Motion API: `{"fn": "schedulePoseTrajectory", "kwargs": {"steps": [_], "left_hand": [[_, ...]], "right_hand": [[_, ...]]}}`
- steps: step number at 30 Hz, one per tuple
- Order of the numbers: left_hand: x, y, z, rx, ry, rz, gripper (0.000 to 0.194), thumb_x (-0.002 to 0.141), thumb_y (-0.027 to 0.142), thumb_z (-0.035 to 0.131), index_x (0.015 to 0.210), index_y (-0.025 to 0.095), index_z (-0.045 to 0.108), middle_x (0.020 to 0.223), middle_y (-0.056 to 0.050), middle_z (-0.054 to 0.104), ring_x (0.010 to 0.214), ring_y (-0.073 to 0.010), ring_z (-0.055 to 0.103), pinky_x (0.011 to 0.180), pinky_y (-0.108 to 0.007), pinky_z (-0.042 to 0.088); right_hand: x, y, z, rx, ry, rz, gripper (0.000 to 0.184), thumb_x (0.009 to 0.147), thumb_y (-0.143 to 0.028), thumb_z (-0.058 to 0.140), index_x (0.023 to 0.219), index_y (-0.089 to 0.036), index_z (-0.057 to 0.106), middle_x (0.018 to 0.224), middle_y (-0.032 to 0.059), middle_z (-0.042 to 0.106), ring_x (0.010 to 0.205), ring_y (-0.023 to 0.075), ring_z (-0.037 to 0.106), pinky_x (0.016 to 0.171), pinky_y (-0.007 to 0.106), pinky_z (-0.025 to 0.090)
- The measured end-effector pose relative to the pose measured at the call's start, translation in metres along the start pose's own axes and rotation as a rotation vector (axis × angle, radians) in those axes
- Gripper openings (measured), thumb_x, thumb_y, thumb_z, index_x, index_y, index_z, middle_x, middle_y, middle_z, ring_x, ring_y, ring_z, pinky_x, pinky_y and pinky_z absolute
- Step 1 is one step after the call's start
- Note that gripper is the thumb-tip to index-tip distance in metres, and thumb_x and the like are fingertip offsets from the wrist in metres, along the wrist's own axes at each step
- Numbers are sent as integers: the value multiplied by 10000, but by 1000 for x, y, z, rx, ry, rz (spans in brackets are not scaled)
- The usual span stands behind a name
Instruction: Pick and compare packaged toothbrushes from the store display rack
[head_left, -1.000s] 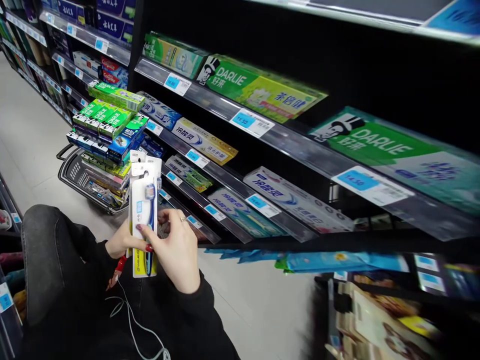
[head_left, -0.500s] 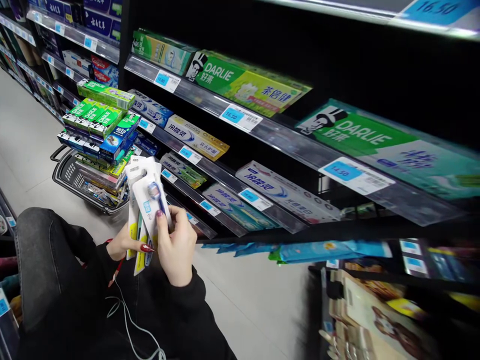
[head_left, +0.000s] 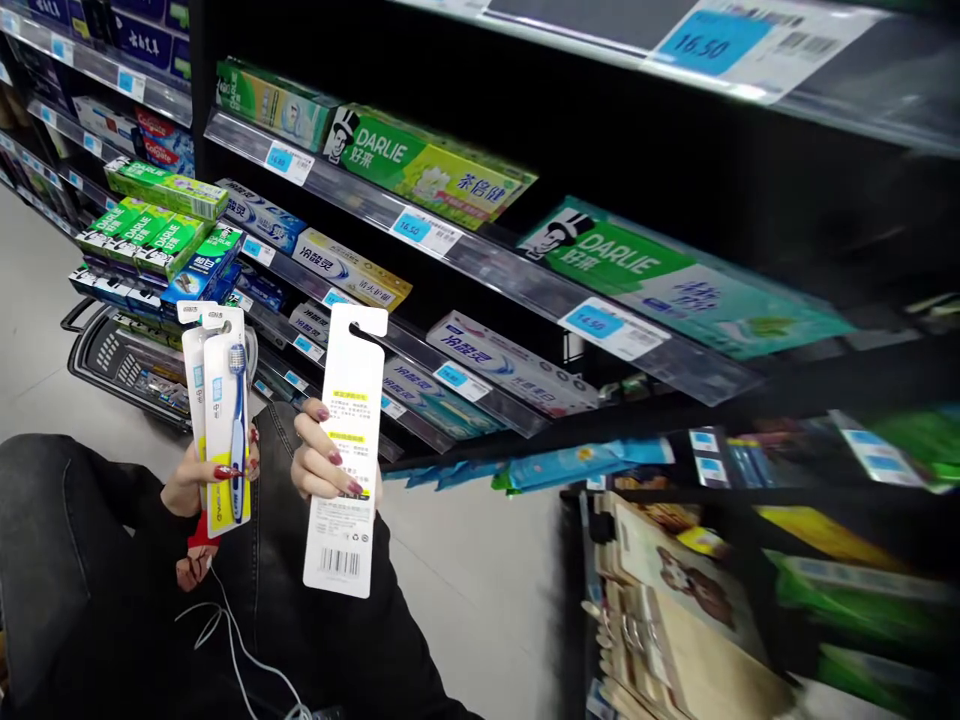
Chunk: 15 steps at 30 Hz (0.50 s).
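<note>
My left hand [head_left: 196, 478] is closed around a small bundle of packaged toothbrushes [head_left: 225, 430]; the front one shows a blue brush on a white and yellow card. In my right hand [head_left: 321, 455] is a single toothbrush package [head_left: 349, 400], its white back with printed text and a barcode turned toward me and its hook hole at the top. The fingers lie across the card's back. The brush on its far side is hidden. A gap separates the two hands.
A black basket [head_left: 112, 350] on the floor at the left is piled with toothpaste boxes [head_left: 150, 235]. Shelves ahead carry more toothpaste boxes [head_left: 435, 170] above price-tag rails [head_left: 427, 235]. Card packages [head_left: 675, 590] hang at lower right. A white cord [head_left: 232, 640] lies over my lap.
My right hand has drawn one toothbrush package away from the bundle to the right and turned its back toward me. The left hand keeps the others. The view has shifted right.
</note>
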<state>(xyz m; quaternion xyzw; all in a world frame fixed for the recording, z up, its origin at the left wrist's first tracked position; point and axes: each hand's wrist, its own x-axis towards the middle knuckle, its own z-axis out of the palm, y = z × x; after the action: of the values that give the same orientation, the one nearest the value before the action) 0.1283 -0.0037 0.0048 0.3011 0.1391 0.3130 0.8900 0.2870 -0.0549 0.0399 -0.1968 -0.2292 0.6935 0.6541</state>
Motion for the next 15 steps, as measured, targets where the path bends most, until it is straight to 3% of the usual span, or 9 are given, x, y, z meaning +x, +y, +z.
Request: {"fn": "schedulePoseTrajectory", "kwargs": {"steps": [5, 9, 11, 15], "left_hand": [[-1, -1, 3, 37, 20, -1, 459, 565, 208, 655, 1006, 123, 560, 750, -50, 567, 666, -162, 500, 597, -287, 391], [-1, 6, 1, 44, 53, 45, 473, 536, 206, 667, 994, 142, 565, 758, -47, 564, 668, -161, 492, 603, -290, 393], [-4, 17, -5, 72, 96, 106, 469, 525, 207, 663, 980, 135, 573, 757, -55, 567, 675, -170, 496, 609, -298, 397], [-20, 52, -18, 119, 245, 369, 483, 510, 183, 656, 986, 167, 574, 830, -59, 564, 697, -172, 497, 610, -308, 408]], "right_hand": [[1, -2, 18, -86, 78, -29, 202, 851, -413, 436, 794, -223, 397, 545, -105, 199, 279, 8, 22, 295, 199, 53], [6, -8, 24, -339, 327, -254, 188, 798, -393, 490, 796, -225, 404, 620, -47, 304, 426, 71, 305, 405, 221, 284], [12, -9, 16, -480, 424, -337, 237, 777, -428, 527, 801, -229, 402, 682, -15, 392, 551, 111, 426, 492, 247, 369], [43, 6, -18, -694, 461, -427, 265, 745, -421, 591, 837, -219, 447, 734, -16, 480, 629, 111, 478, 601, 241, 411]]}}
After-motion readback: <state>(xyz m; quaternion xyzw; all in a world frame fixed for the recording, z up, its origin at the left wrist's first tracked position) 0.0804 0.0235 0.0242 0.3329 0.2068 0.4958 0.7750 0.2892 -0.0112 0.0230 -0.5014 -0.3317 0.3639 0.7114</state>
